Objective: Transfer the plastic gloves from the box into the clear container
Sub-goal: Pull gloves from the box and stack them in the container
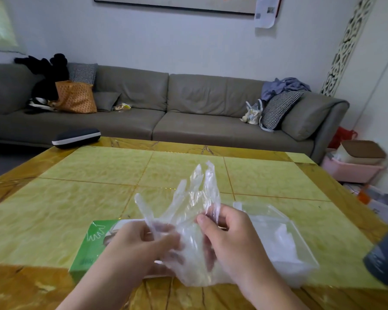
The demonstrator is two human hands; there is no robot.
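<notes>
A clear plastic glove point(189, 211) is held up above the table between both hands, its fingers pointing up and away. My left hand point(141, 245) pinches its lower left side. My right hand point(229, 233) pinches its right edge near the thumb. Under my left hand lies the green and white glove box point(92, 242), partly hidden. To the right sits the clear container point(285, 240) with crumpled clear gloves inside.
The yellow tiled table point(99, 175) has a dark glasses case point(76, 138) at its far left edge and a dark grey cylinder point(385, 258) at the right edge. A grey sofa point(188, 108) with bags and cushions stands behind.
</notes>
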